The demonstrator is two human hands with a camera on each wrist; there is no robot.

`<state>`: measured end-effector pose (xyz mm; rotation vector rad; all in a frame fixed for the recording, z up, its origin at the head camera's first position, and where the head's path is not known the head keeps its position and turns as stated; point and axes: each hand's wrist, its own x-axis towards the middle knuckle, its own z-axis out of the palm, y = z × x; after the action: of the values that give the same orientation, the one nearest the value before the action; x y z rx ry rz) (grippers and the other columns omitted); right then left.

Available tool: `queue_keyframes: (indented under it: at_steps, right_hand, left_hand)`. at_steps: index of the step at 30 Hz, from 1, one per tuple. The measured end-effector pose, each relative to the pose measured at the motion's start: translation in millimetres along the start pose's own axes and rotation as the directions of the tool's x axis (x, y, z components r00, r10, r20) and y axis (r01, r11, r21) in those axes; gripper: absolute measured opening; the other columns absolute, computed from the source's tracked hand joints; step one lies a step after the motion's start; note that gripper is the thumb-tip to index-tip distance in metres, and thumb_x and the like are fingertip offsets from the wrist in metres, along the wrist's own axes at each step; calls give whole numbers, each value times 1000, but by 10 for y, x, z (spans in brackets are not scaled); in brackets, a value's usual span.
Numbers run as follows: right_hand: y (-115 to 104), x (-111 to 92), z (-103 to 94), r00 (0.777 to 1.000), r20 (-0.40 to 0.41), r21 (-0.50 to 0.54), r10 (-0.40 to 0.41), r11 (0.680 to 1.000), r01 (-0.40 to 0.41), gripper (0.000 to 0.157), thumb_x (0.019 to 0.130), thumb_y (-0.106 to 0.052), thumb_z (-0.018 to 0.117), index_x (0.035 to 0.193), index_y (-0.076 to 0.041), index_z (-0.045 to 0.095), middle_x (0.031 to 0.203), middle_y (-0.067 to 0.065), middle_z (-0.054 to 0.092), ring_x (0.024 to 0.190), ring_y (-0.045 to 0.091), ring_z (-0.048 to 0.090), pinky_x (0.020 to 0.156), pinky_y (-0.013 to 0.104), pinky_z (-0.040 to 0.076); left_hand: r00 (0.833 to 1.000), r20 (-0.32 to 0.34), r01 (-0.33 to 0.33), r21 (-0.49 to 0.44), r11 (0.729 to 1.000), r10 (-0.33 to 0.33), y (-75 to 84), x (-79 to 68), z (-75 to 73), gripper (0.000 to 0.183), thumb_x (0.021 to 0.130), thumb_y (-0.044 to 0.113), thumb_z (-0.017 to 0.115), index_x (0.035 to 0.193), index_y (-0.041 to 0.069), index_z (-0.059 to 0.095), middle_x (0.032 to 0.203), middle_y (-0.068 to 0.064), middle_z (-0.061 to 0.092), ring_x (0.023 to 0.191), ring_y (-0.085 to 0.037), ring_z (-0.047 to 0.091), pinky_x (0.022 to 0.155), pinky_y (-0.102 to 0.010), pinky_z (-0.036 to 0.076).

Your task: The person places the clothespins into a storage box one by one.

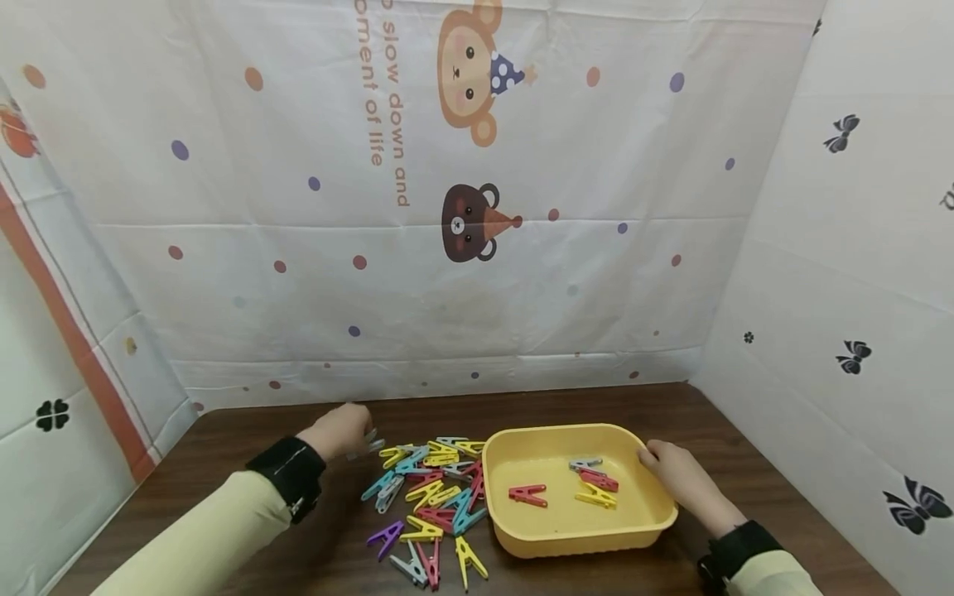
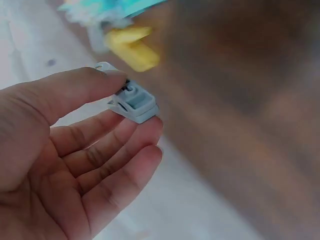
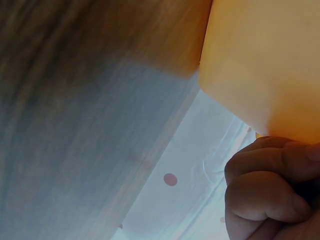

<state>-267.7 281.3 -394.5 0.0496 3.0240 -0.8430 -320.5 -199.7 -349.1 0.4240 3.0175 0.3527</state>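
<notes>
"So, nearest first: how do the arms come in?"

"The left sleeve (image 1: 201,530) slants in from the lower left; the right sleeve (image 1: 775,577) is mostly cut off by the bottom edge. Each ends at a black band (image 1: 289,478)."

"And the left hand (image 1: 341,432)?"

"From the head it's knuckles up, fingers turned down, with only a pale blur beneath. The left wrist view settles that blur: a grey clip (image 2: 136,104), pinched with the thumb on top and fingers curved below. Which fingertips bear on it, I can't tell; they overlap."

"Where is it, exactly?"

"Just left of the clip pile (image 1: 426,493), near its far end. Yellow, blue, red and grey clips overlap there, several half hidden, with a purple clip (image 1: 385,538) at the left edge."

"The right hand (image 1: 680,476)?"

"It grips the yellow basin (image 1: 570,548) by its right rim. The right wrist view shows folded fingers near the outer wall, the thumb hard to make out. Only the head view reaches inside: two red clips (image 1: 527,495), one yellow, one grey."

"Farther off?"

"The brown table (image 1: 328,546) ends at a printed cloth (image 1: 224,165), its lettering cut off at the top."
</notes>
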Motion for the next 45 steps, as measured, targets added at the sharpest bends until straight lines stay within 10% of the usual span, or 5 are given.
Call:
queue_keyframes:
  at_steps: [8,18,32,45]
  right_hand:
    - [31,-4,26,1000,7,9,8,1000,-8,27,105,-16,47,81,-5,52,70,2,45,63,15,48,59,29,39]
    - [38,-12,-37,1000,1,-6,13,1000,-13,27,106,-16,47,84,-3,55,70,2,47,64,15,49,59,29,40]
    - [34,1,29,999,-27,-6,-19,1000,19,26,105,-16,49,83,-4,55,71,1,47,65,15,48,59,29,38]
    - [-7,-2,26,998,-54,-12,-29,1000,28,27,104,-14,48,80,-5,53,69,0,44,63,14,45,57,26,36]
  left_hand:
    - [973,-56,-222,59,973,225,702,305,-549,25,84,6,77,108,-1,75,101,-14,75,77,-19,66,75,-35,58]
    - [922,-79,-379,12,925,379,1698,458,-634,25,88,10,75,112,2,75,103,-10,76,85,-20,65,82,-35,58]
    - [842,-5,-539,21,842,539,2580,614,-93,11,95,18,71,90,10,77,68,6,52,56,-5,39,54,-17,32]
    - [862,94,-501,10,865,498,2791,605,446,17,92,24,76,109,20,77,77,9,62,65,-2,54,58,-15,42]
